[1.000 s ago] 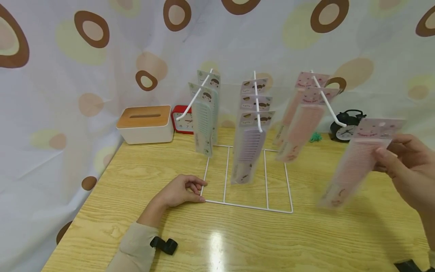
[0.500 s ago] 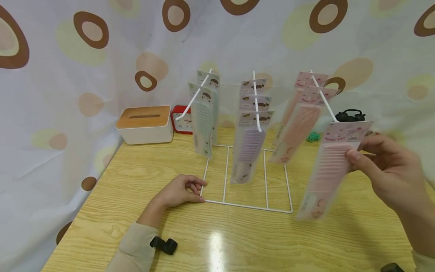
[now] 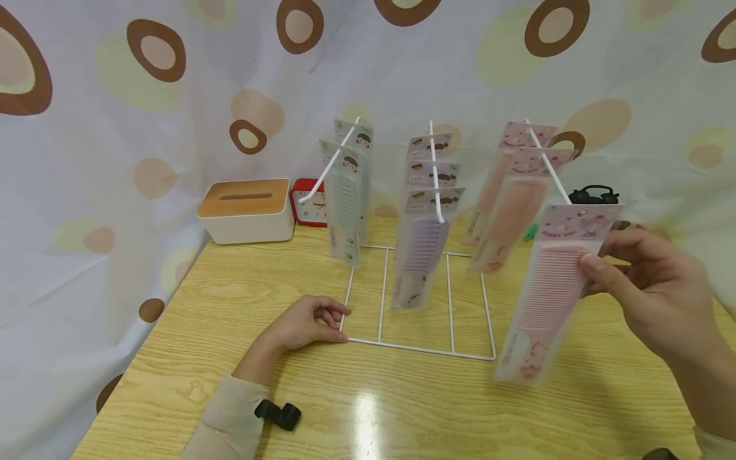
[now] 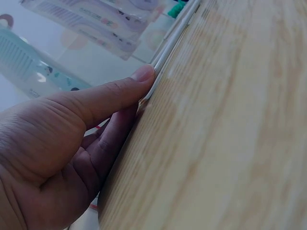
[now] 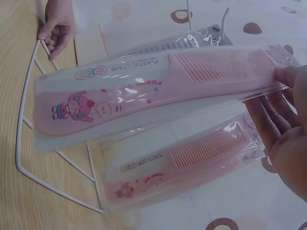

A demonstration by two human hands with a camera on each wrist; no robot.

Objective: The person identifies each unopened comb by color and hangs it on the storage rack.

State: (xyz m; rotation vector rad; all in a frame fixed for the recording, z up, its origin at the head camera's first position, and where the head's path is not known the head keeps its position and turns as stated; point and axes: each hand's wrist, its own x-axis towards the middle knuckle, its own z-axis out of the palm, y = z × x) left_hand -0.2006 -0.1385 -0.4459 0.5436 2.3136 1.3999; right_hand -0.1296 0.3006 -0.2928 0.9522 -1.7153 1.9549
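Note:
My right hand (image 3: 655,287) pinches a pink plastic comb in a clear packet (image 3: 549,287), thumb in front, near the card top. That card covers the tip of the rack's right hook (image 3: 549,167); whether the hook passes through its hole, I cannot tell. Two more packaged pink combs (image 3: 512,207) hang on this hook. Purple combs (image 3: 425,246) hang from the middle hook and green combs (image 3: 345,201) from the left one. At the front left corner of the white wire rack (image 3: 414,348), my left hand (image 3: 305,324) grips the base wire between thumb (image 4: 144,74) and fingers.
Behind the rack, a tissue box with a wooden lid (image 3: 247,214) stands at the left beside a red clock (image 3: 310,207). A black alarm clock (image 3: 595,195) at the right is mostly hidden by the held packet. A small green item (image 3: 530,232) lies nearby.
My right hand has carried the pink comb leftward, so its card now overlaps the right hook's tip. The hanging pink combs swayed slightly. My left hand has stayed at the rack corner.

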